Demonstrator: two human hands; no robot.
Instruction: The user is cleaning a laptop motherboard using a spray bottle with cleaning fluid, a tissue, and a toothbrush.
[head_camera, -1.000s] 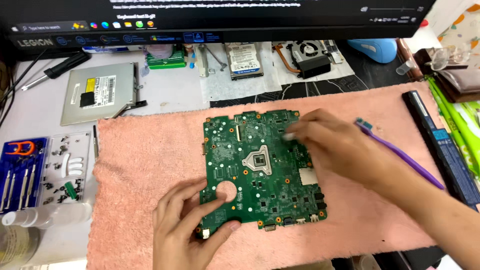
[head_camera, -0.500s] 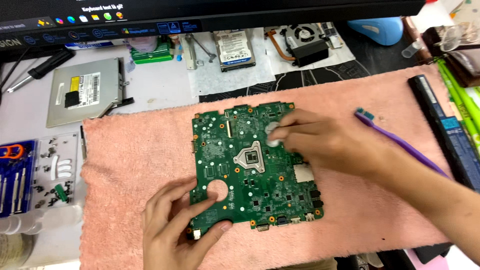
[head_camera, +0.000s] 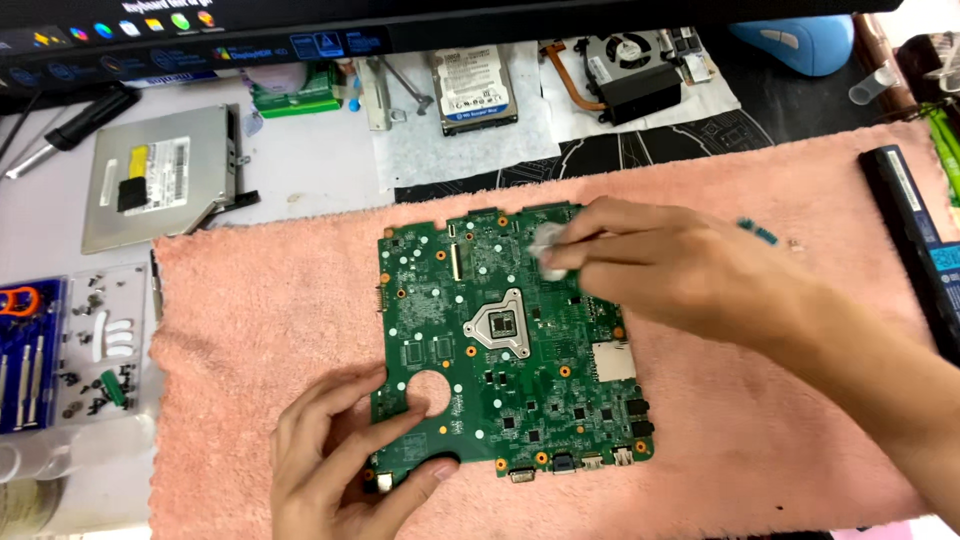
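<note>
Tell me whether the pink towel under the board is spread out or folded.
Spread flat: the pink towel lies open under the green circuit board, reaching past it on every side.

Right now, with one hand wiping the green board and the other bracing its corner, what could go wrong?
1. The right hand presses a small white wad onto the motherboard; it might snag tiny components or shed fibres.
2. The left hand pins only the lower left corner, so the board could pivot on the pink towel.
3. Bare fingers on the board may leave grease or pass static.
</note>
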